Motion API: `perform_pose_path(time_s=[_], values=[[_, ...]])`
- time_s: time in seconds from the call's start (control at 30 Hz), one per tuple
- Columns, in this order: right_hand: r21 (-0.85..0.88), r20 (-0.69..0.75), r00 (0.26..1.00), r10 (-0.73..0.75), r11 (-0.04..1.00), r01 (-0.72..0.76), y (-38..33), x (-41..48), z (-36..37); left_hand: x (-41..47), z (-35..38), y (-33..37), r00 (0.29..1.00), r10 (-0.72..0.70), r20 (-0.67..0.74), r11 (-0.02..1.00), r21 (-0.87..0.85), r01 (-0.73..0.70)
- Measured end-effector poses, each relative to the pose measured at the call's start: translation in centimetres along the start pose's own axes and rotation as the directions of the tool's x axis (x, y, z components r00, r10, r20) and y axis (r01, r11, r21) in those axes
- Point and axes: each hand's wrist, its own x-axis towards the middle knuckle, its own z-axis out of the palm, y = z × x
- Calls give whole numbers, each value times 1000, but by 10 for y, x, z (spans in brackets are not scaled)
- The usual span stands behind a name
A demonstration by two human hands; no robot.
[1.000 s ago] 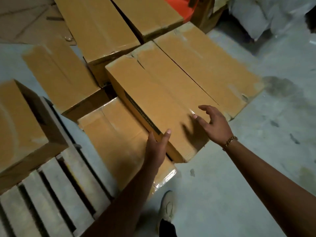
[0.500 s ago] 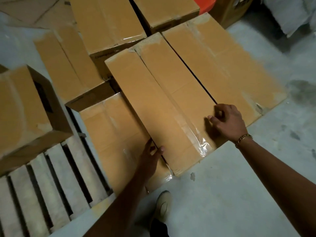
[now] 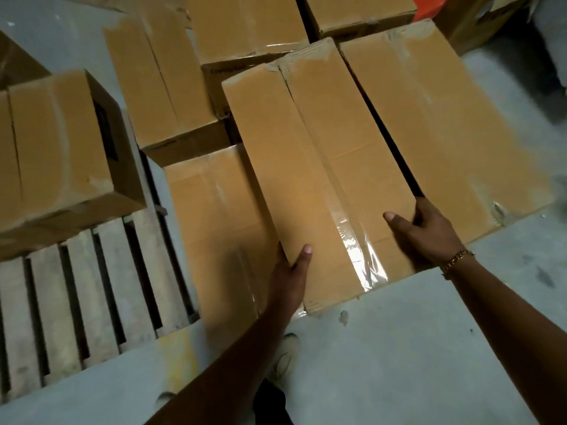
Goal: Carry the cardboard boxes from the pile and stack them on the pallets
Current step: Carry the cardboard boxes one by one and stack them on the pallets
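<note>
A long, brown cardboard box (image 3: 313, 179) sealed along its top seam with clear tape sits in the pile on the grey concrete floor (image 3: 399, 348). Its long axis runs from the near short end, which faces the person, away and slightly to the left. The left hand (image 3: 290, 277) grasps the box's left long edge close to the near corner, with the thumb on the top face and the fingers hidden down the side. The right hand (image 3: 426, 234), with a gold chain bracelet (image 3: 457, 260) at the wrist, grasps the right long edge. Its thumb lies on top and its fingers curl into the dark gap beside a wider brown box (image 3: 445, 124) that lies parallel. The held box overlaps a lower taped carton (image 3: 214, 225) on its left. Further left a slatted wooden pallet (image 3: 92, 296) carries one squat brown box (image 3: 58, 154) at its far end.
</note>
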Motion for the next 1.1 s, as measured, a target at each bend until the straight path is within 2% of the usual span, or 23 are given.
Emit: perform_pose_path(time_s=[0.1,0.2,0.33,0.5,0.63,0.77,1.0,1.1], values=[[6,-12,1000,-17,1000,17,-6,-20,3,-7,-3,-3,995,22,-97,998,-54,-27],[17,-48,998,-35,999,36,-17,-47,7,-20,-21,-7,991,62,-122,994,-86,-73],[115,-73,997,-23,993,31,-38,-99,27,-51,-64,-15,987,97,-132,985,-127,-114],[146,-61,997,-55,987,63,-75,-160,70,-87,-138,-32,978,60,-199,986,-141,-89],[155,-23,996,-82,984,85,-116,-198,117,-112,-208,-58,963,38,-268,990,-120,-72],[159,35,985,-169,974,162,-163,-233,173,-140,-284,-89,940,12,-341,985,-157,-69],[164,165,952,-258,959,231,-245,-311,291,-199,-427,-156,909,-19,-417,971,-223,-82],[172,207,937,-283,953,250,-273,-348,345,-224,-485,-193,889,-66,-452,973,-225,-42]])
